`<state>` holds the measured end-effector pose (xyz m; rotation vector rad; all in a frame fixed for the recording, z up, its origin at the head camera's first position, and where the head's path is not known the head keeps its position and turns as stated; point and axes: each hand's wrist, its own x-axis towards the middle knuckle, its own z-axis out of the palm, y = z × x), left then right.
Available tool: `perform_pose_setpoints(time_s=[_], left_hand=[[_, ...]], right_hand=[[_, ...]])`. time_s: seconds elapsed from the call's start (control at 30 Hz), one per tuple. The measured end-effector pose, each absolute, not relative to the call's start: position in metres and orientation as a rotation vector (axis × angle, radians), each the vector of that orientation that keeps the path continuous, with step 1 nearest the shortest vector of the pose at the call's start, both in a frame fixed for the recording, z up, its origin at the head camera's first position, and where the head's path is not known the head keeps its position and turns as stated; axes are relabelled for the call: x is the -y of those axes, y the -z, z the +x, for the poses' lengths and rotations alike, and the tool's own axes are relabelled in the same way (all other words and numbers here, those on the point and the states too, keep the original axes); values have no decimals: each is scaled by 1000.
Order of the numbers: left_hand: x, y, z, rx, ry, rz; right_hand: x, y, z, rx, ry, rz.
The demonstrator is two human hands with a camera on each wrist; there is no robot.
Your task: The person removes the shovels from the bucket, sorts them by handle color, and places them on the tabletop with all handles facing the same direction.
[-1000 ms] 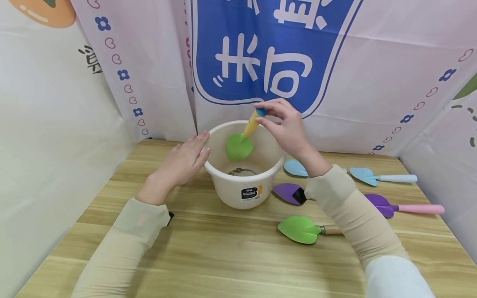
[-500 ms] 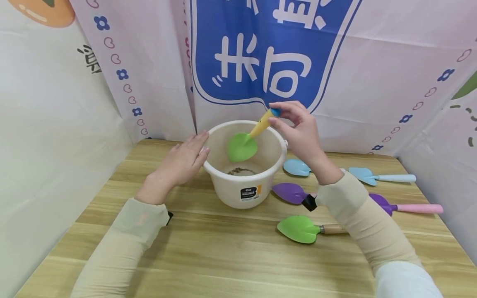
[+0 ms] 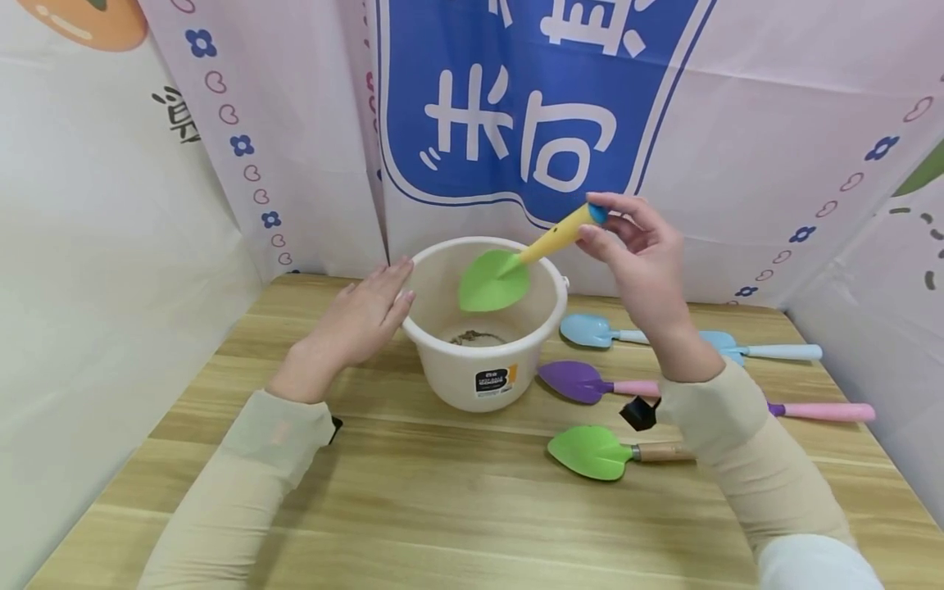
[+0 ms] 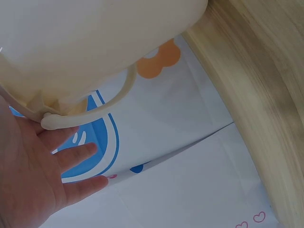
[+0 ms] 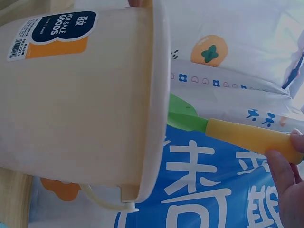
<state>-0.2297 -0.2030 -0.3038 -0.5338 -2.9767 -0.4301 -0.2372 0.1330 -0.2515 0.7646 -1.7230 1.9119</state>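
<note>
A cream plastic bucket (image 3: 479,377) with a label stands at the back of the table, some brown soil-like residue on its bottom. My left hand (image 3: 361,315) rests on its left rim, fingers straight; in the left wrist view the extended fingers (image 4: 78,156) lie beside the bucket's handle (image 4: 90,116). My right hand (image 3: 645,262) pinches a trowel (image 3: 556,238) by the blue-tipped end of its yellow handle. The trowel slants down to the left, its green blade (image 3: 494,283) over the bucket's mouth. In the right wrist view the rim partly hides that blade.
Right of the bucket lie several trowels: a light blue one (image 3: 587,330), another light blue one (image 3: 785,351), a purple one (image 3: 575,382), another with a pink handle (image 3: 829,411), and a green one (image 3: 593,452). A printed cloth (image 3: 737,164) hangs behind the wooden table (image 3: 442,508).
My right hand has moved right with the trowel, which has risen and tilted flatter. The left hand has stayed on the bucket's rim.
</note>
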Motion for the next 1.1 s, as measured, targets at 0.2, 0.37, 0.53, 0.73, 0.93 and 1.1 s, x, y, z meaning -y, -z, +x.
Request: perform_pose_setpoints(time_s=[0.2, 0.37, 0.53, 0.73, 0.93, 1.1], left_hand=[[204, 303, -230, 2982, 429, -531], [204, 303, -230, 2987, 426, -527], [204, 301, -230, 2991, 420, -529], [203, 300, -230, 2996, 415, -529], [203, 301, -230, 2998, 411, -528], [203, 303, -230, 3000, 409, -527]], right_hand=[[-150, 248, -228, 1609, -2057, 654], [-162, 246, -218, 1481, -2142, 576], [-175, 245, -207, 1380, -2180, 521], [-195, 247, -198, 1220, -2224, 479], [-215, 253, -195, 1087, -2301, 406], [-233, 259, -193, 993, -2370, 350]])
